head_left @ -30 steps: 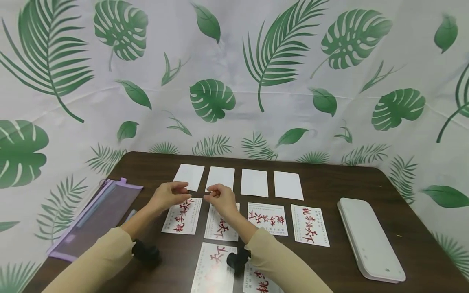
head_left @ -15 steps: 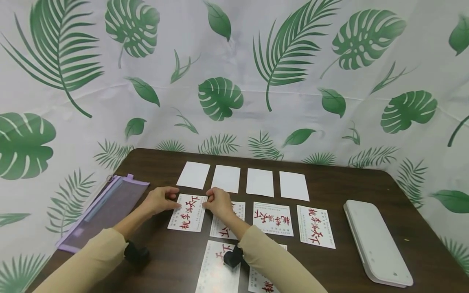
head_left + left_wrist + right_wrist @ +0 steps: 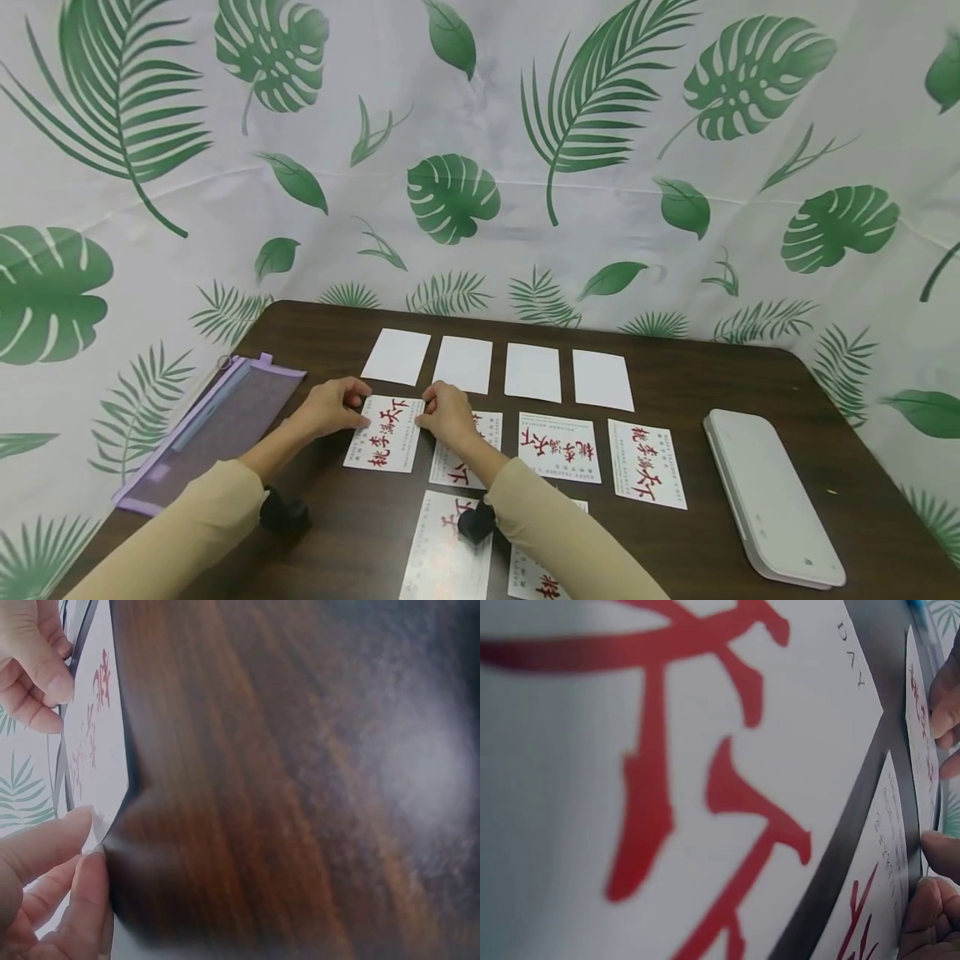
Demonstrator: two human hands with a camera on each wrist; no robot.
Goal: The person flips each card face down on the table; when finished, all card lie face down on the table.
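A purple pouch [image 3: 213, 429] lies at the far left of the dark tabletop [image 3: 322, 517], its long side angled toward the near corner.

Just right of it the left hand [image 3: 330, 407] has its fingers curled onto the left far corner of a printed card [image 3: 384, 433]; the left wrist view shows thumb and fingertip [image 3: 71, 840] pinching that card's [image 3: 94, 750] corner. The card lies flat on the tabletop, leftmost in a row of printed cards, with red brush characters on white.

The right hand [image 3: 447, 414] meets the same card at its right far corner, fingers bent down onto the edge, so both hands grip one card from opposite sides. In the right wrist view the fingertips [image 3: 930, 907] sit at a card edge, though the picture is too close and blurred to show more.

Under the right forearm lies a second card [image 3: 457, 467], partly hidden. Right of it are a third card [image 3: 558, 447] and a fourth card [image 3: 647, 464], each apart from its neighbour. Beyond the row, four blank cards [image 3: 498, 371] lie side by side. Nearer the person, two more cards [image 3: 446, 554] lie partly out of frame beneath the right sleeve.

At the far right a white flat case [image 3: 772, 492] rests near the tabletop's edge, well apart from the cards. A leaf-print backdrop [image 3: 480, 150] hangs behind.
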